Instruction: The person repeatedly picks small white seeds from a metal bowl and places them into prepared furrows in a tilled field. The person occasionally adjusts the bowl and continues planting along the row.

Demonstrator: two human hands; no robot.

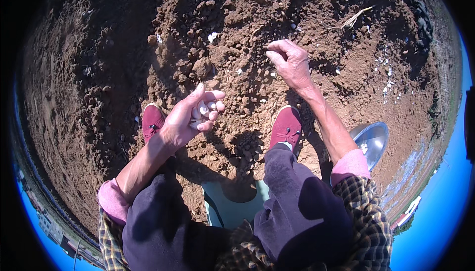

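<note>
My left hand (189, 117), palm up with curled fingers, holds several white garlic cloves (203, 109) above the soil by my left shoe. My right hand (290, 61) is over the loose brown soil (237, 22), ahead of my right shoe. Its thumb and index finger are bent close together; whether anything small is between them cannot be told. Pale cloves or bits of skin lie scattered on the soil, among them a white piece (212, 37) ahead of my left hand. A metal bowl (376, 141) with white pieces in it stands beside my right forearm, partly hidden by it.
My two red shoes (286, 128) stand on the soil. A pale green stool or seat (233, 200) shows between my legs. White scraps (387, 85) are strewn at the right, and a dry stalk (354, 18) lies at the upper right. Clods cover the ground.
</note>
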